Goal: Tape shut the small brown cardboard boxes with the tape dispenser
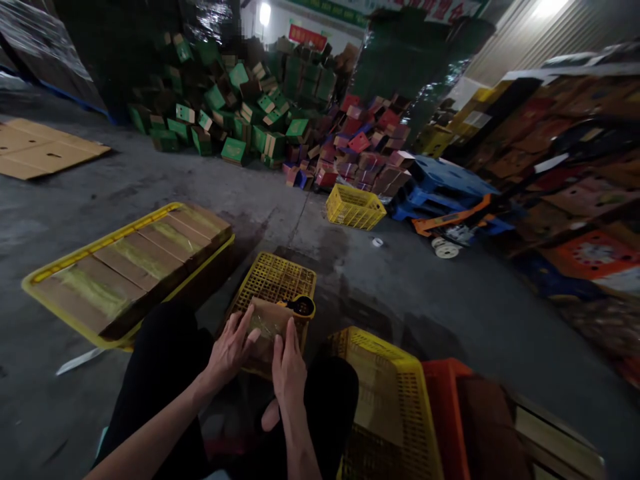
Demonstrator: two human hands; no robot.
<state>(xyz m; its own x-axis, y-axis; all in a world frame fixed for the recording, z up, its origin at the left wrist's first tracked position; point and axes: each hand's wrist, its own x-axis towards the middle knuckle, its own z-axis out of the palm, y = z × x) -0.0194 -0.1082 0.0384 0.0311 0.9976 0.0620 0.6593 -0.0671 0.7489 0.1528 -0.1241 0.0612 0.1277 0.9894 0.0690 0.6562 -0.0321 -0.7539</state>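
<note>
My left hand (pixel 229 350) and my right hand (pixel 289 370) both rest on a small brown cardboard box (pixel 265 327) that lies on an upturned yellow plastic crate (pixel 277 279) in front of my knees. Both hands lie flat with fingers stretched out along the box's sides. A yellow-and-black tape dispenser (pixel 301 306) sits on the crate just beyond my right hand's fingertips. My dark trouser legs frame the crate from below.
A yellow cart (pixel 90 263) loaded with taped brown boxes stands to the left. A yellow basket (pixel 387 393) and an orange crate (pixel 453 413) sit at lower right. Another yellow basket (pixel 354 207), blue pallets (pixel 440 183) and heaps of green and red cartons lie farther back on the concrete floor.
</note>
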